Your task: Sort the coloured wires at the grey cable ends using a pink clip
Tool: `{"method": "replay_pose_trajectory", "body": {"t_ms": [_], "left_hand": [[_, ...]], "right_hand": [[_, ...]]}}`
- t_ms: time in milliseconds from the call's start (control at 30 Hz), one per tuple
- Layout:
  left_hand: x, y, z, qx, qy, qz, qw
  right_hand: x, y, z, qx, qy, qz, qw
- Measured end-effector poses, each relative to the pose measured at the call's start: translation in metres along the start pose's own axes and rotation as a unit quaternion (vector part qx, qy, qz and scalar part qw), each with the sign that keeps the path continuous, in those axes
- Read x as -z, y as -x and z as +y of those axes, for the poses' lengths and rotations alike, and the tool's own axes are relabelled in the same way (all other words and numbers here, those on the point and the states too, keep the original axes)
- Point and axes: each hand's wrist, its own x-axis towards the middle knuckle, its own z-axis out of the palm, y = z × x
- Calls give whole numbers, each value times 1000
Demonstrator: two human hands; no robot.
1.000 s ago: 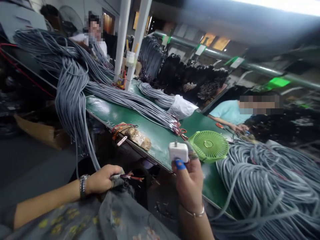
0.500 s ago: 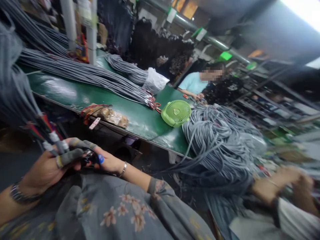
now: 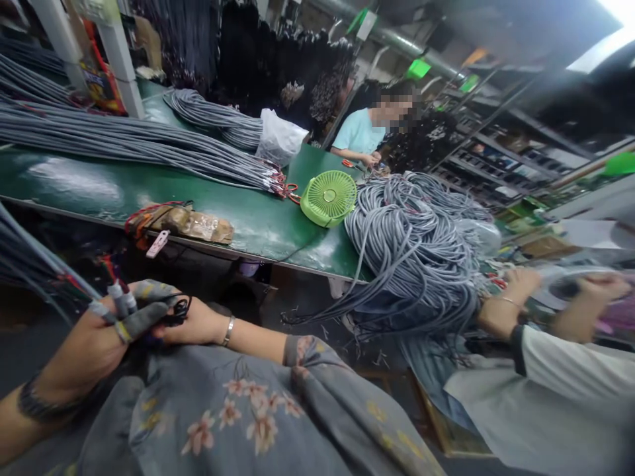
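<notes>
My left hand, with grey and yellow finger covers and a dark band at the wrist, is closed around grey cables. Their stripped ends show coloured wires above the fingers. Pressed up against it is my right hand, with a silver bracelet, its fingers curled in. A thin black looped cord sits in the right hand's grip. The fingertips of both hands overlap, and what lies between them is partly hidden. More grey cables hang at the left edge.
A green table carries long cable bundles, a green fan and a taped cardboard piece. A large cable heap lies to the right. One person works across the table; another person's arm reaches in at right.
The view has swung right, so the table and fan sit further left. A blue round piece seen by my right hand is now hidden. The hands stay together.
</notes>
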Motion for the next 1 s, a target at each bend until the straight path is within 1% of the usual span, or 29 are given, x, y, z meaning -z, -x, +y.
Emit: {"method": "replay_pose_trajectory", "body": {"t_ms": [67, 167, 200, 233, 267, 300, 367, 433, 500, 533, 567, 633, 667, 733, 800, 900, 1000], "left_hand": [[-5, 1, 7, 2, 27, 1, 1000], [-7, 5, 6, -2, 32, -12, 999], [-7, 6, 3, -5, 33, -20, 999], [-8, 8, 0, -9, 36, -20, 999], [-8, 10, -5, -19, 43, -10, 999], [-10, 11, -9, -26, 47, 0, 999], [-12, 12, -19, -47, 66, 44, 996], [-16, 11, -31, -61, 93, 61, 992], [-19, 10, -45, -47, 122, 50, 990], [-21, 8, -51, -31, 127, 27, 991], [-22, 7, -58, -20, 126, 17, 992], [-22, 5, -65, -10, 113, 5, 994], [-22, 6, -65, -15, 110, 8, 994], [-20, 9, -59, -34, 109, 12, 993], [-17, 14, -43, -52, 120, 13, 991], [-13, 19, -10, -69, 153, -9, 986], [-14, 13, 30, -115, 159, -50, 979]], "right_hand": [[0, 2, 3, 5, -9, 4, 1000], [-1, 12, -1, -5, -28, 18, 999], [0, 17, -3, -13, -34, 31, 999], [1, 22, -6, -22, -38, 62, 997], [4, 27, -9, -28, -42, 97, 994], [7, 32, -11, -28, -48, 119, 991], [19, 41, -15, -21, -65, 162, 984], [34, 47, -16, -35, -102, 202, 973], [50, 52, -14, -58, -143, 233, 960], [57, 55, -12, -74, -153, 241, 956], [64, 57, -10, -94, -166, 252, 949], [75, 63, -6, -105, -194, 326, 919], [78, 66, -5, -106, -196, 335, 916], [83, 74, -4, -107, -193, 338, 915], [85, 83, -5, -117, -183, 319, 922], [87, 97, -7, -145, -161, 288, 933], [89, 110, -6, -162, -146, 264, 940]]}}
